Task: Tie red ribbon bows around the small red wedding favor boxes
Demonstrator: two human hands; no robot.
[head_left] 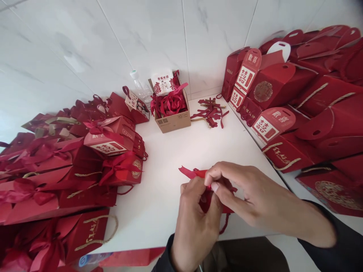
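Near the front edge of the white table, both hands work close together at a small red gift box (227, 209), mostly covered by them. A red ribbon (187, 173) lies across its top, one cut end sticking out to the left. My left hand (197, 217) is closed with its fingertips pinching the ribbon. From the right, my right hand (249, 192) pinches the ribbon between thumb and forefinger, right beside the left fingertips. The exact spot where the ribbon is gripped is hidden. A dark red cord (225, 223) hangs below the box.
Red gift boxes with ribbon bows (136, 168) crowd the left; stacked red boxes (272, 87) fill the right. At the back stand a cardboard box (177, 122) of red ribbons, a clear bottle (140, 87) and a pile of red pieces (211, 111), before a tiled wall (159, 34).
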